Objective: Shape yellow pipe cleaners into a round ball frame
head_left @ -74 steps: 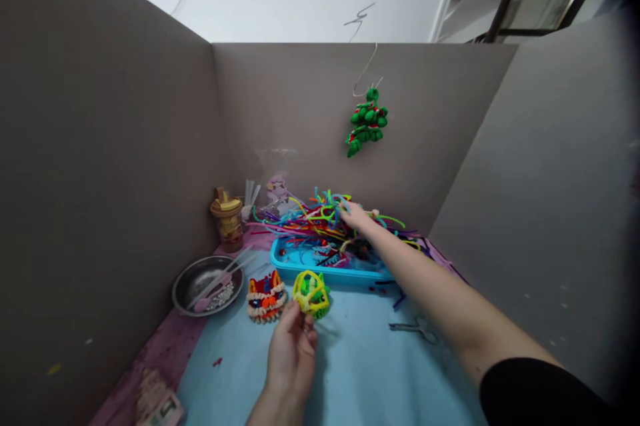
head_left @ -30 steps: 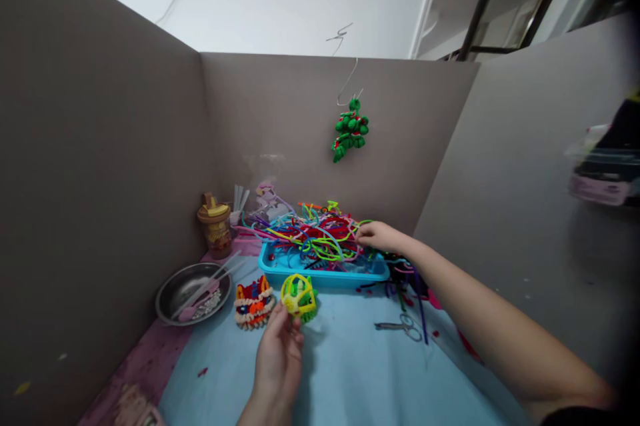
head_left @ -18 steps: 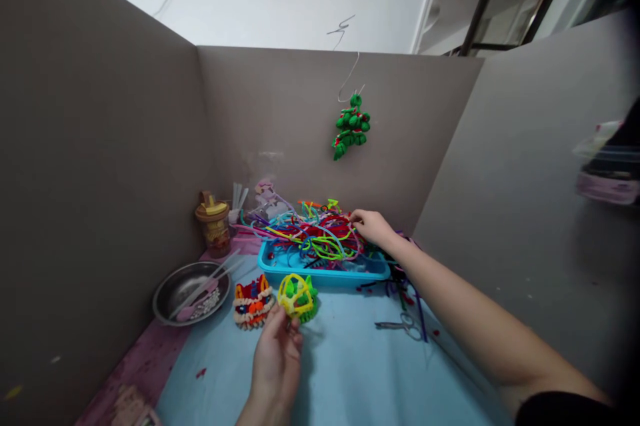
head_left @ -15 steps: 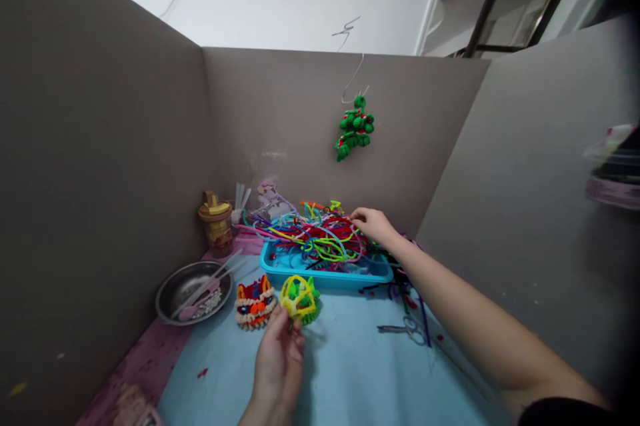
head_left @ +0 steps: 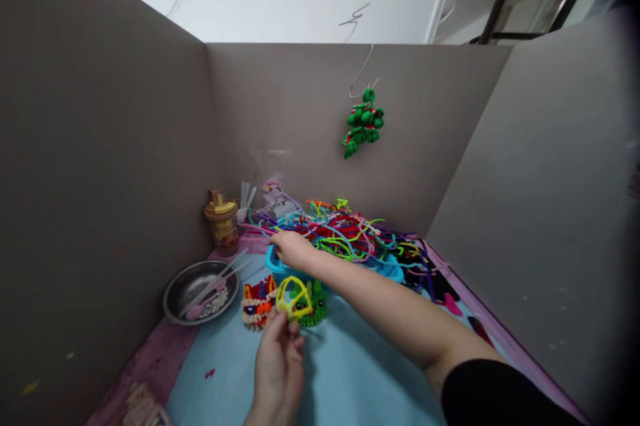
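Note:
My left hand [head_left: 281, 363] pinches a yellow pipe-cleaner frame [head_left: 295, 299], a small open cage of curved bars, between thumb and fingers. Just behind it on the blue mat stand a green fuzzy piece with dark eyes [head_left: 317, 306] and a red, orange and cream fuzzy piece [head_left: 259, 305]. My right hand [head_left: 293, 249] reaches across to the left end of the blue tray [head_left: 395, 271]. Its fingers are curled down and closed; what they hold, if anything, is hidden. Beside it, loose pipe cleaners [head_left: 345, 233] in many colours heap over the tray.
At left, a metal bowl [head_left: 173, 306] holds white beads and a pink scoop. Behind it stands a brown-lidded cup [head_left: 223, 229]. A green ornament [head_left: 365, 123] hangs before the back panel [head_left: 290, 106]. Grey panels enclose both sides.
My right hand has moved left, from the tray's right side to its left end, and the forearm now crosses the mat. My left hand keeps the yellow frame. The view has shifted slightly.

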A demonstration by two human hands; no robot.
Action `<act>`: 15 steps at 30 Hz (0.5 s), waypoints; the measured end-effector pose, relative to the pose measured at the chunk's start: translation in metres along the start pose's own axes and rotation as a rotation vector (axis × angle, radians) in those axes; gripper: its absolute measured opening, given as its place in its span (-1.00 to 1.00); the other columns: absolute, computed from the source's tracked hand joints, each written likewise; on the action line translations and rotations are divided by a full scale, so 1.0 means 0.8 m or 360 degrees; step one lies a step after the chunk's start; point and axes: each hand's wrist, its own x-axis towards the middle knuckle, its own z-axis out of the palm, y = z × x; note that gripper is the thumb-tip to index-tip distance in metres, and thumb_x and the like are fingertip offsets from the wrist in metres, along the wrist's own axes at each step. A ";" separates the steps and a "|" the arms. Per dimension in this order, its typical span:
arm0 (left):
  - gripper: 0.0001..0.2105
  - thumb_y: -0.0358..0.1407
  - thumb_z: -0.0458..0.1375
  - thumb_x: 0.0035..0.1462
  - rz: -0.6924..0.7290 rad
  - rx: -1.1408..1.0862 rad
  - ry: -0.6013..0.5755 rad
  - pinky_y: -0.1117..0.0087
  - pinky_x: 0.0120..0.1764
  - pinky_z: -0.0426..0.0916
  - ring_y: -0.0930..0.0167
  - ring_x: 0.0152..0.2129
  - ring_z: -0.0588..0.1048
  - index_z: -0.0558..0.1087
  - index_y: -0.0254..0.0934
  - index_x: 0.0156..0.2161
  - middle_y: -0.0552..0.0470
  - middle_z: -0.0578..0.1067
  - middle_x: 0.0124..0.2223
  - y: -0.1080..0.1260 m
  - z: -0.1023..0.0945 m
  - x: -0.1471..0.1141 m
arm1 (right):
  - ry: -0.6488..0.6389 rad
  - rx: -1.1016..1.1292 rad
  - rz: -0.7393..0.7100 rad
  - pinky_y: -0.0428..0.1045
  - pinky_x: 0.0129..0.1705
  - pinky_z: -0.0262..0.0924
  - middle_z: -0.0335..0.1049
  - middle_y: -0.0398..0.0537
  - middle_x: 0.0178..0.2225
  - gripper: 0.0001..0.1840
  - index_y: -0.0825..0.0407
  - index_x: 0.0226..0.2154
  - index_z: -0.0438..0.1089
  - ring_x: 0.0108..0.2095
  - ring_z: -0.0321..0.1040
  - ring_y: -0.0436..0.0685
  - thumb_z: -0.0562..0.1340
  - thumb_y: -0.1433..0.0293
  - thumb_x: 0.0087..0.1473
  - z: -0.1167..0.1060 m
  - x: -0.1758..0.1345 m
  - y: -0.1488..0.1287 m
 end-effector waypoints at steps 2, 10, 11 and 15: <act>-0.92 -0.52 0.03 0.04 0.0042 -0.0013 0.0051 0.65 -0.74 0.15 0.62 -0.75 0.27 0.27 -0.32 -0.39 0.15 0.28 -0.55 0.001 -0.001 0.002 | 0.0017 -0.0038 0.0024 -0.03 -0.10 0.16 0.38 0.06 -0.12 -0.66 0.07 -0.13 0.34 -0.12 0.31 0.13 0.08 0.50 0.00 0.015 0.020 -0.008; -0.92 -0.50 0.00 0.03 -0.0041 -0.0024 0.0118 0.63 -0.75 0.12 0.60 -0.77 0.25 0.24 -0.31 -0.43 0.16 0.24 -0.60 0.002 -0.006 0.010 | 0.0002 -0.0063 0.0123 0.05 -0.31 0.24 0.44 0.11 -0.31 -0.82 0.15 -0.35 0.42 -0.30 0.38 0.21 0.15 0.51 -0.07 0.038 0.063 -0.027; -0.92 -0.50 0.00 0.03 -0.0047 -0.0023 0.0118 0.63 -0.75 0.11 0.60 -0.77 0.25 0.24 -0.31 -0.43 0.16 0.24 -0.60 0.002 -0.006 0.010 | 0.0013 -0.0050 0.0122 0.04 -0.33 0.24 0.45 0.10 -0.36 -0.85 0.15 -0.41 0.44 -0.33 0.38 0.21 0.15 0.52 -0.07 0.037 0.064 -0.029; -0.92 -0.50 -0.01 0.04 -0.0049 -0.0025 0.0114 0.63 -0.75 0.10 0.60 -0.77 0.25 0.24 -0.31 -0.43 0.15 0.24 -0.60 0.001 -0.005 0.009 | 0.0225 0.0087 0.0001 -0.02 -0.26 0.22 0.44 -0.02 -0.32 -0.84 0.06 -0.38 0.44 -0.27 0.37 0.12 0.14 0.45 0.00 0.018 0.069 -0.042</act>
